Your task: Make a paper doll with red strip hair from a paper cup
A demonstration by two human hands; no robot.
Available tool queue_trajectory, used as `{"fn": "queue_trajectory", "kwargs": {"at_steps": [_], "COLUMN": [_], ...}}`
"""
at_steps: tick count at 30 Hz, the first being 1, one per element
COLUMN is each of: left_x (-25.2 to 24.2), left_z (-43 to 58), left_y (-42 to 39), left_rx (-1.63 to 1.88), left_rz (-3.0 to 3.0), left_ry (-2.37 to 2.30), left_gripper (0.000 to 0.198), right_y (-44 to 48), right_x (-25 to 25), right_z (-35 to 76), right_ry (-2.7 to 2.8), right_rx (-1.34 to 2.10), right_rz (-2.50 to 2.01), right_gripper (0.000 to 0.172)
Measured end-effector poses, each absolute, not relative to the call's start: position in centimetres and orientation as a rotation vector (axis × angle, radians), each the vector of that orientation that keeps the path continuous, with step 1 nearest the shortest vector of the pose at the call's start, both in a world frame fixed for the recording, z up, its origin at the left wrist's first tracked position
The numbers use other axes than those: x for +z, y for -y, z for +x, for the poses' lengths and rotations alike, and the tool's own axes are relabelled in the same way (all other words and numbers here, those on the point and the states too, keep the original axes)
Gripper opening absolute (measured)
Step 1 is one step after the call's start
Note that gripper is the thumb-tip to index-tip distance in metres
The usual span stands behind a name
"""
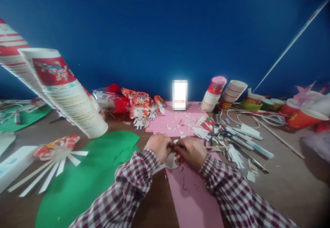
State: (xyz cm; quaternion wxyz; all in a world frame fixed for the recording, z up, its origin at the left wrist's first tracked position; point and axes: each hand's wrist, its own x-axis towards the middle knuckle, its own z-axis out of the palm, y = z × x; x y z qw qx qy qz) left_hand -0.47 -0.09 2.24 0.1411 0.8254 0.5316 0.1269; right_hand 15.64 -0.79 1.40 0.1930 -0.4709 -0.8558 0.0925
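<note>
Near the middle, my left hand (160,147) and my right hand (193,153) meet with fingertips pinched together. Between and below them shows a cut piece of paper cup (172,161), white with some red print, partly hidden by the fingers. Both hands are closed on it above a long pink paper sheet (196,200), strewn with dark thin scraps. Just right of my right hand lie scissors (211,136) and a thin wooden stick (216,147). Whether the stick touches the hand I cannot tell.
Stacked paper cups lean at the left (69,94) and back right (212,94). A green sheet (90,173), a cup cut into strips (58,152), cut-out paper figures (139,114), a bright screen (179,95) and several pens (254,145) surround the hands.
</note>
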Motion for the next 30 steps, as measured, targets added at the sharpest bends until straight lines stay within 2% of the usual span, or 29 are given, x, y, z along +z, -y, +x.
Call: {"fn": "queue_trajectory", "kwargs": {"at_steps": [18, 30], "left_x": [3.0, 2.8], "left_z": [-1.0, -0.8], "left_y": [0.0, -0.1], "left_rx": [0.217, 0.252], "left_rz": [2.501, 2.579], "left_ry": [-1.422, -1.427], "left_gripper": [0.017, 0.017], "right_y": [1.1, 1.1], "right_x": [2.6, 2.8], "right_z": [15.5, 15.5], "right_ry": [2.469, 2.531], "right_rx": [0.141, 0.111], "right_rz": [-1.368, -1.319], "right_gripper": [0.020, 0.022]}}
